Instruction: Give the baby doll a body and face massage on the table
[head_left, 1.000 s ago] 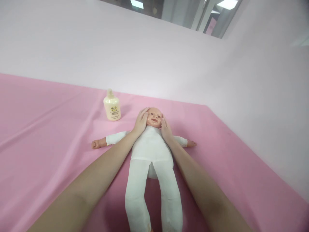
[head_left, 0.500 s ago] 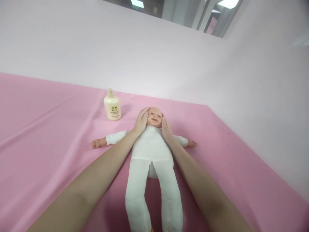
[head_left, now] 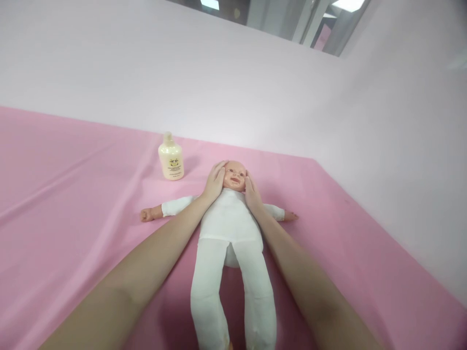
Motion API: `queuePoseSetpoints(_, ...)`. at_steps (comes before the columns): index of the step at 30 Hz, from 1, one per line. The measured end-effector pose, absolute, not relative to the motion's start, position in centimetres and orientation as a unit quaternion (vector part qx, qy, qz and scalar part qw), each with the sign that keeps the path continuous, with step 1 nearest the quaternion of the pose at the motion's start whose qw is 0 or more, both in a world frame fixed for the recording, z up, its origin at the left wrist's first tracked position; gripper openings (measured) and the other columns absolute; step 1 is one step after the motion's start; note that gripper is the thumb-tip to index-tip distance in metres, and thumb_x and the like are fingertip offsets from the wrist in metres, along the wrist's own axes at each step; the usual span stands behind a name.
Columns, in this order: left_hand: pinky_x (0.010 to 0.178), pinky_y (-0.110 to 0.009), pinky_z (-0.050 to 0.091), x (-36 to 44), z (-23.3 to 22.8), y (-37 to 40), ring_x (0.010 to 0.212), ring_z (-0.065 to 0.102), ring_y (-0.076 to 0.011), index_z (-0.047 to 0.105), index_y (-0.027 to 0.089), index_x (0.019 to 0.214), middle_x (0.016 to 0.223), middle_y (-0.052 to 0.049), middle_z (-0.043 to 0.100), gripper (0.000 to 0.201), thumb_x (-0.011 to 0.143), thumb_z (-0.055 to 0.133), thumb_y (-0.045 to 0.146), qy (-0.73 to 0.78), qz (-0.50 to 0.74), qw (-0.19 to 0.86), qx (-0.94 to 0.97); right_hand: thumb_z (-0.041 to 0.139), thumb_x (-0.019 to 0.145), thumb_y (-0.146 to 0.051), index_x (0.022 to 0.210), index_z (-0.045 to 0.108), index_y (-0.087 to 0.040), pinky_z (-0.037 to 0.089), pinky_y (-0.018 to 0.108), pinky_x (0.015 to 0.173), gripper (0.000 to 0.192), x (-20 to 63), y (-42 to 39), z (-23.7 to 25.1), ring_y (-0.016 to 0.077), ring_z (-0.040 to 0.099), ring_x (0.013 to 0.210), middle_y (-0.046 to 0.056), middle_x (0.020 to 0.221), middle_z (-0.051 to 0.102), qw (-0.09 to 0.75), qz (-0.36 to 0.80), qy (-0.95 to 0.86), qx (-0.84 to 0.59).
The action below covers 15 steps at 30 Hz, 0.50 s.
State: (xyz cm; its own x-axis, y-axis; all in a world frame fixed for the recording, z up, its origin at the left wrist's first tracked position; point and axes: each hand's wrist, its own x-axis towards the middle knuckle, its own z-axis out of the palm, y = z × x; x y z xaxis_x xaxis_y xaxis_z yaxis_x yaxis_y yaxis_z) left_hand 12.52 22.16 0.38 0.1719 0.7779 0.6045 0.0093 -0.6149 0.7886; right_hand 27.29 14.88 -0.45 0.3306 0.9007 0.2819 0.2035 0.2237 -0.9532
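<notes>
A baby doll (head_left: 228,228) in a white suit lies on its back on the pink cloth (head_left: 73,209), arms spread, legs toward me. My left hand (head_left: 214,182) is cupped against the left side of the doll's head (head_left: 234,175). Against the other side of the head rests my right hand (head_left: 251,193), fingers flat along the cheek. Between both palms the doll's face shows. A cream lotion bottle (head_left: 170,158) stands upright on the cloth just left of the head, a short way from my left hand.
The pink cloth covers the whole table and has long soft creases on the left. A pale wall (head_left: 255,87) rises right behind the table and along its right edge (head_left: 365,214). Ceiling lights show above the wall.
Both hands stay on the sides of the doll's head. The view has shifted slightly, so everything sits a little higher in the picture.
</notes>
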Motion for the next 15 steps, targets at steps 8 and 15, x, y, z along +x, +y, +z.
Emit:
queuePoseSetpoints(8,0.118,-0.036,0.031,12.55,0.24,22.27,0.131,0.047,-0.0160,0.055,0.021,0.128,0.137,-0.007,0.054,0.042,0.098,0.033,0.040,0.281,0.577,0.330,0.692,0.037,0.091,-0.061,0.144,0.037,-0.033,0.025,0.045,0.121,0.060,27.43,14.87,-0.59,0.0178,0.034,0.142,-0.004,0.153,0.037,0.594,0.296,-0.496,-0.561)
queuePoseSetpoints(15,0.118,-0.037,0.031,12.53,0.42,22.03,0.132,0.047,-0.0168,0.055,0.021,0.128,0.137,-0.007,0.054,0.042,0.098,0.032,0.039,0.281,0.576,0.335,0.690,0.038,0.091,-0.059,0.144,0.038,-0.032,0.027,0.047,0.119,0.059,27.36,14.72,-0.30,0.0186,0.036,0.141,-0.003,0.152,0.039,0.595,0.293,-0.498,-0.559)
